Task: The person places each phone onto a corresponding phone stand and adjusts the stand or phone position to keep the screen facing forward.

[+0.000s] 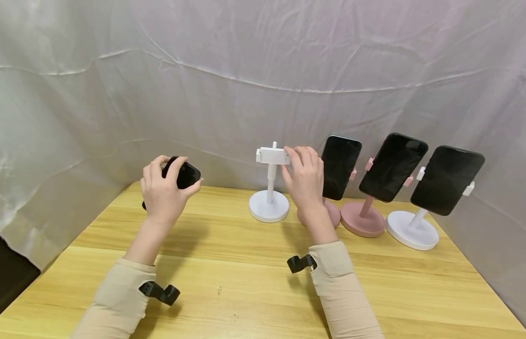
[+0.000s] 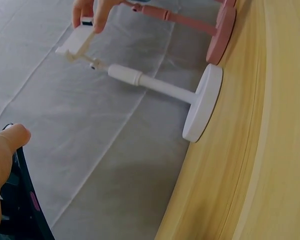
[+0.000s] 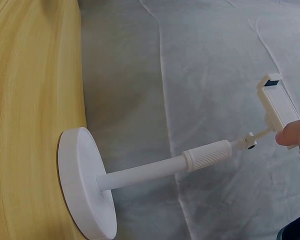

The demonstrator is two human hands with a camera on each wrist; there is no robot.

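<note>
My left hand [image 1: 162,188] grips a black smartphone [image 1: 188,176] above the left side of the table, thumb and fingers on its edges. In the left wrist view the thumb and the dark side of the phone [image 2: 26,202] fill the lower left corner. A white phone stand [image 1: 269,207] stands upright on its round base at the back middle. My right hand [image 1: 306,181] pinches the right end of its white clamp [image 1: 271,156]. The right wrist view shows the clamp [image 3: 280,102] holding no phone, a dark pad inside its far end.
Right of the white stand, a pink stand [image 1: 330,214], another pink stand [image 1: 362,219] and a second white stand [image 1: 411,230] each hold a black-screened phone. The first pink stand is partly behind my right hand. A grey cloth [image 1: 229,56] hangs behind the wooden table [image 1: 229,282].
</note>
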